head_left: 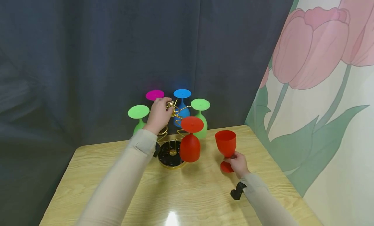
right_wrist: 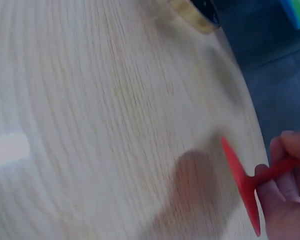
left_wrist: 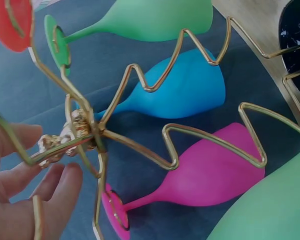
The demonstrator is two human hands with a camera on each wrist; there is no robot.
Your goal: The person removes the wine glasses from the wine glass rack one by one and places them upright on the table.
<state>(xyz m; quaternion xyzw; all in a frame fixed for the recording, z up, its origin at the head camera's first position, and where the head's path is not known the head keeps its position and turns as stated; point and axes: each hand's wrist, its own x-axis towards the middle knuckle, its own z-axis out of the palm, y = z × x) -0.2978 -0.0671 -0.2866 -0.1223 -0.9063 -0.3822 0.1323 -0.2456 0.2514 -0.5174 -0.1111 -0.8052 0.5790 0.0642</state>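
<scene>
Right of gold rack (head_left: 167, 157), red goblet (head_left: 226, 143) was held bowl up, axis approx vertical, stem pinched in R hand (head_left: 240, 165), the nearer one, w/ L hand (head_left: 159, 114) gripping rack's top knob (head_left: 170, 103)

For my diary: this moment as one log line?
left hand: grips top of gold wire rack | right hand: holds red stemmed goblet upright

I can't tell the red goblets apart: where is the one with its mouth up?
In the head view, that red goblet is right of the rack and the upside-down red goblet, its stem in the person's right hand.
</scene>
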